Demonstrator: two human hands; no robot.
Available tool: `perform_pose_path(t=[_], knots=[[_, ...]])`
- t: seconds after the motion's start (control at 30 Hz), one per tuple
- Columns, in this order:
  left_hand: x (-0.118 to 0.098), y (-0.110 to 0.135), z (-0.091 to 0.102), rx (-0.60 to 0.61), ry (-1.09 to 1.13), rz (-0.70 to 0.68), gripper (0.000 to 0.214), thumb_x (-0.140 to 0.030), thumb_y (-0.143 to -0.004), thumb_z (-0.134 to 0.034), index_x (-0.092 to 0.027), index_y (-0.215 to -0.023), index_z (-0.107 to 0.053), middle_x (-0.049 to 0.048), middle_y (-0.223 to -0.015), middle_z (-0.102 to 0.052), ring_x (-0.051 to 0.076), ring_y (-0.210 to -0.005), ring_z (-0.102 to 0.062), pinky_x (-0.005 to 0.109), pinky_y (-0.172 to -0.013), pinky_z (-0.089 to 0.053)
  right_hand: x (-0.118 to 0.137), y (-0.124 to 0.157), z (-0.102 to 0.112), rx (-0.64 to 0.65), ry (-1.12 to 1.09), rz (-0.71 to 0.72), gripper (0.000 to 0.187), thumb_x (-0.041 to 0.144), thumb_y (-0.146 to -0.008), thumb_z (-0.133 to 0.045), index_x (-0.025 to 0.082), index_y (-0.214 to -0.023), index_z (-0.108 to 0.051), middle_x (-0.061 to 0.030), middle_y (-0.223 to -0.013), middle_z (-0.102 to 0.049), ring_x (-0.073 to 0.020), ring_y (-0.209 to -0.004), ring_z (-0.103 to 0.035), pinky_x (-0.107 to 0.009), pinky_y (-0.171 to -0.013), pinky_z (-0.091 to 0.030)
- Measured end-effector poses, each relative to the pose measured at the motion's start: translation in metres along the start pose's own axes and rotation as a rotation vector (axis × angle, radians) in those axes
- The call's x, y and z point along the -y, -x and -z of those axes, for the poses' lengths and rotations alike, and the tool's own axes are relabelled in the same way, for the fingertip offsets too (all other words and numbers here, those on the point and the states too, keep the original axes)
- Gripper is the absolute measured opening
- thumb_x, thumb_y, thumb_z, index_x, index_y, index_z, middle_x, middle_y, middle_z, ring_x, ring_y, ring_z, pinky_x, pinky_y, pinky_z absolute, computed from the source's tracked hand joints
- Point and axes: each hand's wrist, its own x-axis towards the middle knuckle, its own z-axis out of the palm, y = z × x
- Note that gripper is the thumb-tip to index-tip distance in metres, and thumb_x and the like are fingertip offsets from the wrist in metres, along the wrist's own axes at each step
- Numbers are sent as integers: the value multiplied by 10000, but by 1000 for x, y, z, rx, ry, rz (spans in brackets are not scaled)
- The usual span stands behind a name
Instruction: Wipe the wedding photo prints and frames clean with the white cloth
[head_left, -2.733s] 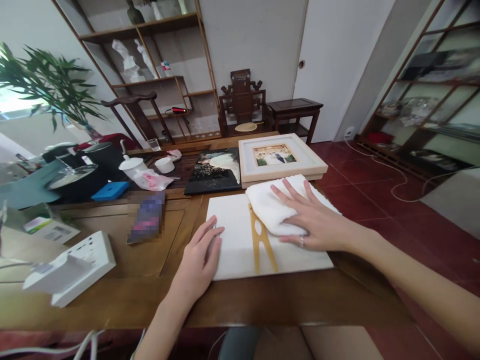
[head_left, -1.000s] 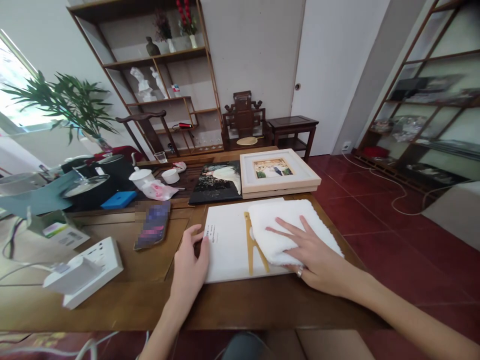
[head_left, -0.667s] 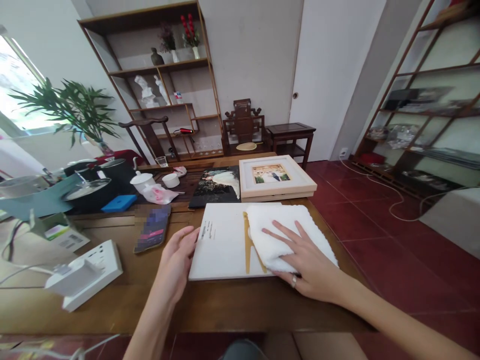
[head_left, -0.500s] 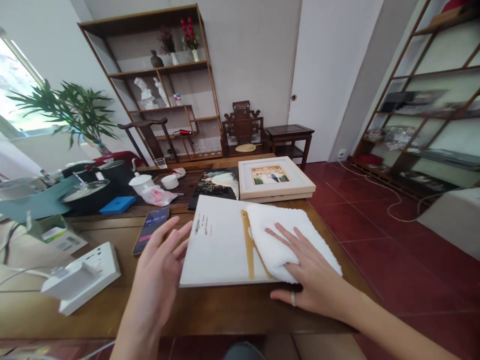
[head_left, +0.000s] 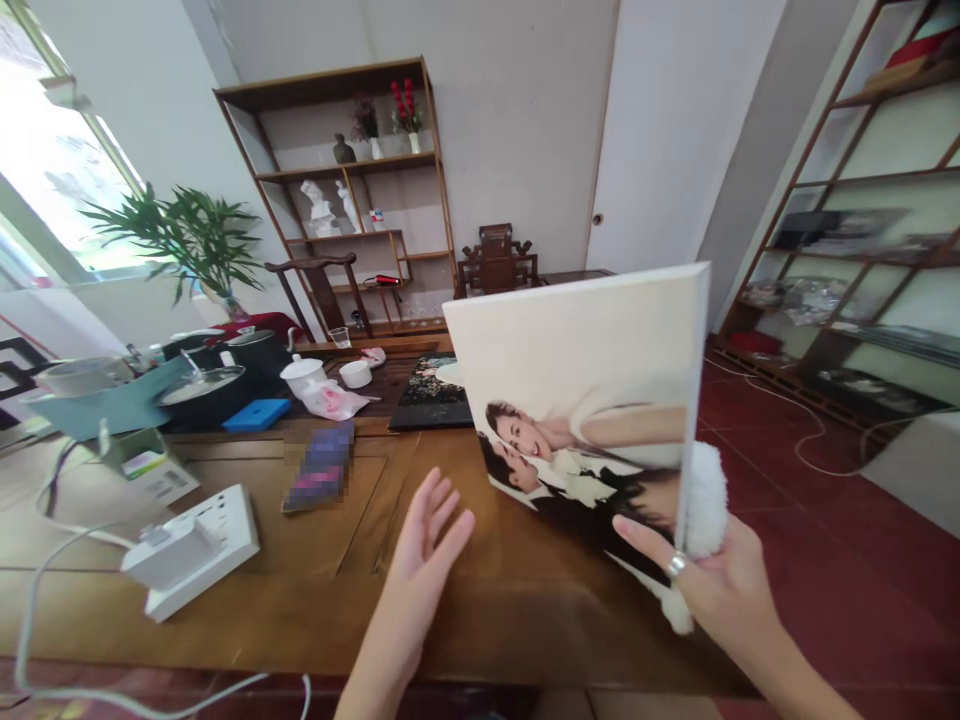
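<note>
My right hand point(head_left: 709, 580) grips the lower right edge of a white photo canvas point(head_left: 592, 400) and holds it lifted and tilted above the wooden table point(head_left: 315, 590), its printed side with a couple's picture facing me. A white cloth point(head_left: 703, 500) is pinched in the same hand behind the canvas edge. My left hand point(head_left: 427, 550) hovers open over the table, fingers spread, just left of the canvas and not touching it.
A dark photo print point(head_left: 431, 392) lies flat behind the canvas. A phone point(head_left: 319, 478) and a white power strip point(head_left: 191, 550) with cable lie to the left. Pots, a blue box and white cups stand at the far left. Shelves line the back wall and the right side.
The canvas lay face down while my right hand pressed the cloth on it. My left hand lifted its left edge, then let go; my right hand now holds it raised, picture side toward me.
</note>
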Motion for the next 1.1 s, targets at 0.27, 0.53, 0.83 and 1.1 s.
perform_pose_path(t=[0.27, 0.53, 0.83, 1.1], knots=[[19, 27, 2, 111, 277, 25, 597, -314, -597, -804, -146, -1142, -627, 149, -1003, -706, 312, -1041, -620, 395, -922, -475, 26, 0, -7, 135, -757, -591, 493, 268, -664, -751, 218, -1139, -627, -79, -1078, -686, -329, -1022, -611, -452, -896, -480], [20, 40, 1, 32, 427, 123, 650, -226, -682, -737, -258, -1292, -515, 68, -1151, -671, 290, -1160, -553, 412, -1029, -401, 22, 4, -13, 294, -752, -645, 505, 373, -642, -769, 216, -1095, -611, -85, -1067, -687, -299, -1003, -619, -434, -915, -448], [7, 23, 9, 61, 649, 206, 493, -101, -802, -562, -285, -1259, -552, 23, -1163, -662, 253, -1157, -557, 360, -1027, -424, -30, -36, 12, 494, -399, -576, 572, 639, -653, -651, 162, -968, -626, -119, -875, -706, -282, -741, -668, -378, -636, -532], [-6, -21, -19, -36, 604, 166, 543, -90, -756, -575, -254, -1272, -543, 34, -1143, -671, 282, -1188, -522, 399, -1021, -427, -47, -33, 0, 375, 16, -449, 388, 559, -697, -563, 183, -640, -639, -28, -611, -652, -212, -590, -607, -292, -516, -507]])
